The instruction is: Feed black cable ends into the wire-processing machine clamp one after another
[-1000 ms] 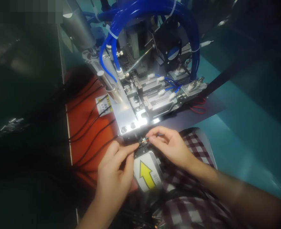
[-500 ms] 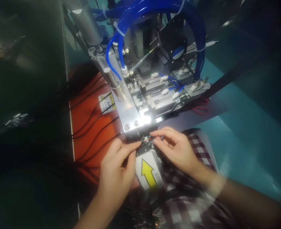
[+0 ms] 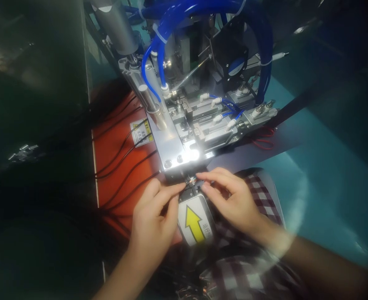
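Note:
A small bundle of thin wires [image 3: 192, 181] lies in a dark fixture at the front of the machine [image 3: 171, 146], its fine detail blurred. My left hand [image 3: 155, 212] comes from the left, its index fingertip at the near left side of the wires. The thumb is curled in under that finger, and whatever they pinch is hidden. On the other side, my right hand [image 3: 235, 198] has its thumb and index finger apart, with the fingertips close to the wire ends. Below the fixture, between the hands, sits a white plate with a yellow arrow [image 3: 194, 223].
Thick blue air hoses [image 3: 199, 10] arch over the metal cylinders. Black cables [image 3: 124, 156] cross the orange base [image 3: 109, 141] on the left, beside a warning label [image 3: 141, 133]. Checkered cloth [image 3: 255, 273] shows below the right arm.
The view has shifted slightly. Both hands keep nearly the same place at the fixture; the coloured wire ends near the right fingertips show less than before.

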### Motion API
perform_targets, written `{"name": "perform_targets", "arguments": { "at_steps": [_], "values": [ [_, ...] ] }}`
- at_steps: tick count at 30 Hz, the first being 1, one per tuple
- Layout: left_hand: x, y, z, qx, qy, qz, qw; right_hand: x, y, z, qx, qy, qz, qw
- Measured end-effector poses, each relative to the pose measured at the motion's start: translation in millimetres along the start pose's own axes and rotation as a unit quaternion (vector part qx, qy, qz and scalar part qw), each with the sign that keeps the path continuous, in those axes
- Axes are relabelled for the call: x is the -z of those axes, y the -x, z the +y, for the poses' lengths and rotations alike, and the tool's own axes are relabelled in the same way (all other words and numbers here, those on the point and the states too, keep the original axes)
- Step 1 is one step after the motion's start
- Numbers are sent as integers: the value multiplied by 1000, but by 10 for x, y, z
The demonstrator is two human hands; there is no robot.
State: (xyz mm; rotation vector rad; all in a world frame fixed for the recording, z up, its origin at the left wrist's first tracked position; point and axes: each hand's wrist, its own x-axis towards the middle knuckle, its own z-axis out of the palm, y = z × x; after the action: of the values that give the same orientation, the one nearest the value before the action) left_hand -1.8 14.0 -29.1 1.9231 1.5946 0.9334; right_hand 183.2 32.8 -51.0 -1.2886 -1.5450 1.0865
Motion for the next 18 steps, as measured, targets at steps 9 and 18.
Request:
{"name": "perform_targets", "arguments": {
  "at_steps": [9, 18],
  "values": [
    [-3, -13, 17, -1, 3, 4, 1000, 7, -25, -25, -13, -11, -10, 1000],
    [-6, -15, 31, 13, 2, 3, 1000, 14, 68, 14, 2, 24, -8, 1000]
  ]
}}
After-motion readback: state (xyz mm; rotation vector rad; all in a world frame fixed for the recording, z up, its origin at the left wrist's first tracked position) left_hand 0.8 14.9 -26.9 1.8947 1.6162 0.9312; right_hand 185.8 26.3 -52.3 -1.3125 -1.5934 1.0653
